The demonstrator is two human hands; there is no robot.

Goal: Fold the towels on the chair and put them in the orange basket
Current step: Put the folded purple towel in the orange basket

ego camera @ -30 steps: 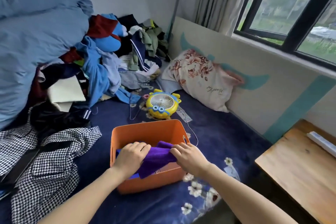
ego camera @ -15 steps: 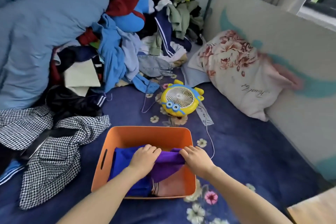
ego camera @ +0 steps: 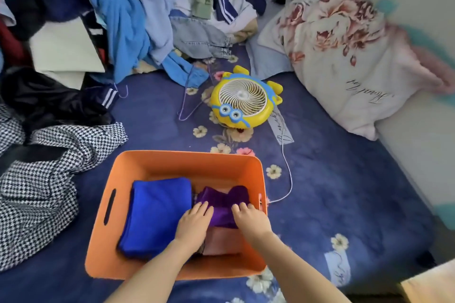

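Here, left hand [ego camera: 194, 224] and right hand [ego camera: 250, 221] press flat, fingers straight, on the folded purple towel [ego camera: 221, 200] inside the orange plastic basket [ego camera: 187, 158].

Orange basket [ego camera: 187, 157]: smooth plastic, matt. Inside basket: blue towel [ego camera: 157, 214], plush fuzzy cloth; purple towel [ego camera: 221, 202], same soft nap; pink towel [ego camera: 221, 241] underneath, matt cloth. Beyond basket: fan [ego camera: 242, 101], glossy yellow plastic. Left of basket: houndstooth garment [ego camera: 49, 179], coarse woven cloth. Under basket: bedspread [ego camera: 344, 192], velvety matt fabric. Far right of basket: pillow [ego camera: 344, 56], smooth printed cloth.

Cursive writing on the pillow [ego camera: 344, 56] and bedsheet [ego camera: 344, 192] is illegible.
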